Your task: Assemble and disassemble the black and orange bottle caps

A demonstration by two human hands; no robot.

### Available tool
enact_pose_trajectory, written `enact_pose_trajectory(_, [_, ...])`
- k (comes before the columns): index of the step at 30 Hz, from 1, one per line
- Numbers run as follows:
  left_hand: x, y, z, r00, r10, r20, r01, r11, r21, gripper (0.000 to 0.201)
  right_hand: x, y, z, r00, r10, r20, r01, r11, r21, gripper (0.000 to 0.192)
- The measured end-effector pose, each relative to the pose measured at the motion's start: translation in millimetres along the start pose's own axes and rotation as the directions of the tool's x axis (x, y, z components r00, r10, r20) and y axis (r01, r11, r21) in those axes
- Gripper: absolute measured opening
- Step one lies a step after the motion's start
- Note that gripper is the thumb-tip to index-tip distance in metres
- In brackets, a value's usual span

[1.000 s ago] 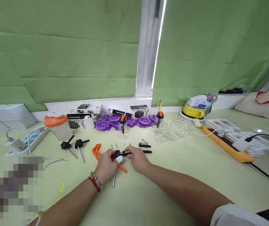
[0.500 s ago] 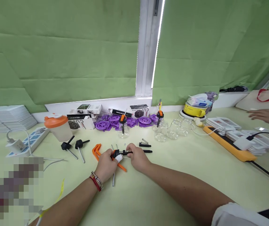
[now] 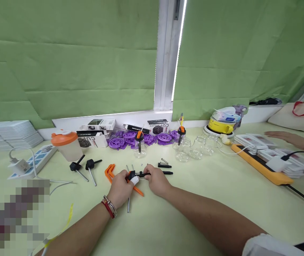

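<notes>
At the middle of the table my left hand (image 3: 120,189) is closed on a black plastic head (image 3: 132,174) with an orange part beside it. White wrapping covers one fingertip. My right hand (image 3: 157,179) pinches the thin black stem at the head's right side; the fingers partly hide the join. Below my hands lie an orange lever (image 3: 138,191) and a metal tube (image 3: 128,205). Two bent orange levers (image 3: 109,172) rest left of the left hand. Just past the right hand are a coil spring (image 3: 164,161), a short black tube (image 3: 164,165) and another black tube end (image 3: 168,172).
Two black heads with metal tubes (image 3: 90,164) lie left, near an orange-lidded cup (image 3: 68,144). Purple plastic parts (image 3: 117,143), boxes (image 3: 95,139) and glass bottles (image 3: 182,155) line the back. A yellow-orange power strip (image 3: 264,167) and another person's hand (image 3: 287,138) are right.
The other person's hand at the right has moved left, over the stacked cards. My two hands keep nearly the same grip and place; the view has shifted slightly.
</notes>
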State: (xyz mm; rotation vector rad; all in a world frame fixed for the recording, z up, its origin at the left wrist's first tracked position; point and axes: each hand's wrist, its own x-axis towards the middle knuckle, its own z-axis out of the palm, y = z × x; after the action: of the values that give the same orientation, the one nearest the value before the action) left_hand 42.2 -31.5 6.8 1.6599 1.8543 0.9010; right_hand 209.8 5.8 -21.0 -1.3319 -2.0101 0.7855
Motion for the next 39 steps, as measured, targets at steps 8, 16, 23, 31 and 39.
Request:
enact_pose_trajectory(8, [1,-3,2.2,1.0,-0.008,-0.001,0.008,1.0,-0.003,0.025,0,-1,0,1.0,-0.005,-0.012,0.005,1.0,-0.005,0.028])
enact_pose_trajectory(16, [1,-5,3.3,1.0,-0.013,0.0,0.013,1.0,-0.001,0.024,-1,-2,0,1.0,0.007,-0.014,-0.007,1.0,-0.01,0.03])
enact_pose_trajectory(23, [5,-10,5.5,1.0,-0.014,0.002,0.014,1.0,-0.006,0.022,-1,-4,0,1.0,0.012,-0.007,-0.012,1.0,-0.011,0.028])
enact_pose_trajectory(31, [3,-7,3.9,1.0,-0.024,0.016,0.024,1.0,-0.004,0.029,-2,-2,0,1.0,0.02,-0.02,-0.02,1.0,-0.003,0.027])
enact_pose_trajectory(39, [3,-3,2.7,1.0,-0.028,0.0,0.028,1.0,-0.013,0.03,-1,-2,1,1.0,0.009,-0.027,-0.01,1.0,-0.028,0.028])
